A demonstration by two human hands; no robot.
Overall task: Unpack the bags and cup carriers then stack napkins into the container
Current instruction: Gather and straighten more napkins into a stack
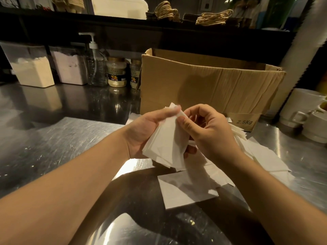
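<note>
A small stack of white napkins is held up above the steel counter. My left hand grips the stack from the left, its fingers curled round the top edge. My right hand pinches the stack's upper right corner with thumb and curled fingers. More loose white napkins lie spread on the counter under and to the right of my hands, and one flat napkin lies nearer to me. An open cardboard box marked 2.5Kg stands just behind the hands.
Two clear tubs of powder, a pump bottle and two jars line the back left. White cups stand stacked at the right edge. A dark shelf above carries bags with twine handles.
</note>
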